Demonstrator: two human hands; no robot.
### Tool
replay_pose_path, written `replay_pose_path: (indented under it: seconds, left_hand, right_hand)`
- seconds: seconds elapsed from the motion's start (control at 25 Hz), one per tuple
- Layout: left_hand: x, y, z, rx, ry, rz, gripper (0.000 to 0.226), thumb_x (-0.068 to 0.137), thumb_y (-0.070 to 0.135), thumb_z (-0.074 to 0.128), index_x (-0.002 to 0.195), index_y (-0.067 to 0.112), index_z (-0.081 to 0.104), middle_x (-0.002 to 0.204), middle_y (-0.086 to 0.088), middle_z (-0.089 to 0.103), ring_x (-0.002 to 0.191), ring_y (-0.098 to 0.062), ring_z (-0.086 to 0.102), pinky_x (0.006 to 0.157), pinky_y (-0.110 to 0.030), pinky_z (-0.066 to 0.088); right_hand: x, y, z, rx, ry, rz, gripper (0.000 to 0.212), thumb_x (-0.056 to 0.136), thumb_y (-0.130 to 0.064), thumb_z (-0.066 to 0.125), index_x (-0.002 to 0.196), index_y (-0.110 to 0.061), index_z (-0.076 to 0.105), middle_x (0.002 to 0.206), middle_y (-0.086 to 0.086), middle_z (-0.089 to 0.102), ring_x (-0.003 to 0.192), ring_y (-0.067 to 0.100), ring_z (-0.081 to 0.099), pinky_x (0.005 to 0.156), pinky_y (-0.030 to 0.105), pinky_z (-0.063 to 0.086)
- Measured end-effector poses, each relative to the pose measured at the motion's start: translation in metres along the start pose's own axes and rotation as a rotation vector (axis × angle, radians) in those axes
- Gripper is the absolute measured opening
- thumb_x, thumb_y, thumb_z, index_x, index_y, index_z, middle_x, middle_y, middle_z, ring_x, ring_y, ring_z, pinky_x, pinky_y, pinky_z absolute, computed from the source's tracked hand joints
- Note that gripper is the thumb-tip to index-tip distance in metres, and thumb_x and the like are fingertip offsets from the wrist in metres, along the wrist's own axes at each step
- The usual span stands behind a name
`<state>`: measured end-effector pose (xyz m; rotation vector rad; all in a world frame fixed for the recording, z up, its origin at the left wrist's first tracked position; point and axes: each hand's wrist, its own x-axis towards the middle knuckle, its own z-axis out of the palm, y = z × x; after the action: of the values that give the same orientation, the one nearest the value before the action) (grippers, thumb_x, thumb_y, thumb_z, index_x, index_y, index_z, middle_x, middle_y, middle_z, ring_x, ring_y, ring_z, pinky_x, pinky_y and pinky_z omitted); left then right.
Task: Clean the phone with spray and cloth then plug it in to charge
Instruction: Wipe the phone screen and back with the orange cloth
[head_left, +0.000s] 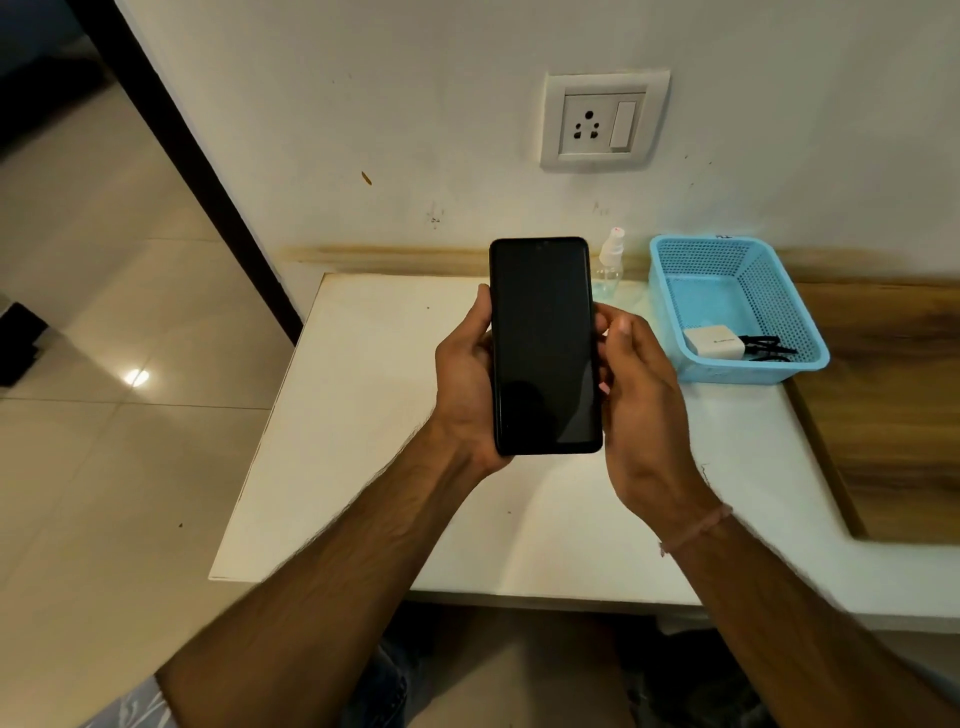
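Note:
A black phone (543, 345) with a dark screen is held upright above the white table (363, 441), screen facing me. My left hand (465, 384) grips its left edge and back. My right hand (636, 400) touches its right edge with fingers curled. Behind the phone, a small clear spray bottle (610, 260) with a white nozzle stands by the wall, partly hidden. A white charger adapter (714, 340) with a black cable (769, 348) lies in a blue plastic basket (691, 260). No cloth is visible.
A white wall socket (602, 122) with a switch sits on the wall above the table. A wooden surface (893, 395) borders the table on the right. Tiled floor (104, 364) lies to the left, and a dark door frame (197, 171) runs diagonally.

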<state>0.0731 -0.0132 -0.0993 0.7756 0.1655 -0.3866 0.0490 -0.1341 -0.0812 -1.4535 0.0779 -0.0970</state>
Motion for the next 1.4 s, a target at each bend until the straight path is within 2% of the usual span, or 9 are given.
replay_pose_path:
  seconds: [0.16, 0.36, 0.48, 0.64, 0.76, 0.96, 1.08, 1.28, 1.4]
  left_hand:
    - [-0.012, 0.01, 0.017, 0.019, 0.001, 0.031, 0.063, 0.095, 0.065, 0.042, 0.11, 0.015, 0.076, 0.104, -0.011, 0.073, 0.093, -0.028, 0.07, 0.086, -0.043, 0.057]
    - [-0.028, 0.02, 0.034, 0.069, 0.041, 0.102, 0.062, 0.094, 0.064, 0.044, 0.119, 0.014, 0.071, 0.106, -0.013, 0.071, 0.094, -0.03, 0.07, 0.082, -0.043, 0.057]
    - [-0.037, 0.025, 0.039, 0.091, 0.036, 0.143, 0.057, 0.094, 0.063, 0.044, 0.101, 0.018, 0.078, 0.093, -0.008, 0.075, 0.085, -0.025, 0.073, 0.075, -0.039, 0.059]
    - [-0.044, 0.027, 0.044, 0.118, 0.093, 0.225, 0.051, 0.096, 0.058, 0.045, 0.099, 0.019, 0.077, 0.085, -0.006, 0.073, 0.078, -0.024, 0.074, 0.067, -0.037, 0.058]
    - [-0.044, 0.026, 0.045, 0.152, 0.131, 0.299, 0.048, 0.098, 0.052, 0.044, 0.084, 0.023, 0.08, 0.077, -0.002, 0.074, 0.073, -0.021, 0.075, 0.061, -0.033, 0.058]
    - [-0.043, 0.026, 0.046, 0.133, 0.108, 0.316, 0.049, 0.1, 0.051, 0.045, 0.089, 0.019, 0.08, 0.077, -0.002, 0.073, 0.073, -0.021, 0.074, 0.061, -0.032, 0.058]
    - [-0.04, 0.024, 0.045, 0.148, 0.117, 0.316, 0.047, 0.099, 0.05, 0.045, 0.09, 0.017, 0.078, 0.076, -0.002, 0.072, 0.072, -0.02, 0.073, 0.06, -0.032, 0.057]
    - [-0.036, 0.022, 0.044, 0.148, 0.109, 0.258, 0.048, 0.098, 0.054, 0.045, 0.094, 0.018, 0.077, 0.08, -0.004, 0.074, 0.076, -0.022, 0.074, 0.063, -0.033, 0.058]
    - [-0.029, 0.018, 0.039, 0.148, 0.116, 0.198, 0.056, 0.097, 0.059, 0.044, 0.116, 0.013, 0.071, 0.095, -0.009, 0.073, 0.088, -0.028, 0.072, 0.072, -0.038, 0.058]
  right_hand:
    - [-0.004, -0.01, 0.007, 0.109, 0.049, -0.006, 0.027, 0.1, -0.035, 0.042, 0.116, -0.02, 0.057, 0.119, 0.004, 0.063, 0.116, 0.023, 0.058, 0.099, 0.048, 0.048]
    - [-0.012, -0.027, 0.008, 0.285, -0.013, -0.035, 0.023, 0.098, -0.031, 0.044, 0.113, -0.021, 0.059, 0.112, -0.001, 0.066, 0.109, 0.016, 0.063, 0.088, 0.035, 0.054]
    - [-0.017, -0.036, 0.008, 0.312, -0.057, -0.058, 0.02, 0.099, -0.03, 0.042, 0.106, -0.026, 0.061, 0.1, -0.011, 0.069, 0.102, 0.008, 0.066, 0.083, 0.027, 0.054]
    - [-0.02, -0.043, 0.006, 0.308, -0.064, -0.093, 0.019, 0.095, -0.029, 0.043, 0.099, -0.03, 0.061, 0.095, -0.017, 0.068, 0.101, 0.004, 0.065, 0.085, 0.025, 0.052]
    - [-0.023, -0.044, 0.004, 0.333, -0.076, -0.119, 0.02, 0.096, -0.026, 0.043, 0.096, -0.03, 0.062, 0.093, -0.019, 0.069, 0.097, 0.0, 0.065, 0.083, 0.022, 0.052]
    - [-0.022, -0.043, 0.003, 0.273, -0.047, -0.156, 0.027, 0.094, -0.029, 0.044, 0.088, -0.04, 0.067, 0.089, -0.024, 0.067, 0.1, 0.003, 0.064, 0.096, 0.033, 0.048]
    - [-0.02, -0.041, 0.002, 0.274, -0.05, -0.155, 0.029, 0.095, -0.029, 0.043, 0.087, -0.043, 0.067, 0.089, -0.026, 0.066, 0.098, 0.0, 0.064, 0.089, 0.026, 0.05]
    - [-0.015, -0.03, 0.003, 0.224, -0.048, -0.119, 0.02, 0.096, -0.031, 0.042, 0.097, -0.035, 0.062, 0.096, -0.015, 0.067, 0.102, 0.009, 0.065, 0.087, 0.03, 0.053]
    - [-0.008, -0.021, 0.004, 0.201, -0.033, -0.093, 0.019, 0.096, -0.031, 0.042, 0.103, -0.026, 0.059, 0.102, -0.004, 0.066, 0.103, 0.016, 0.064, 0.089, 0.038, 0.054]
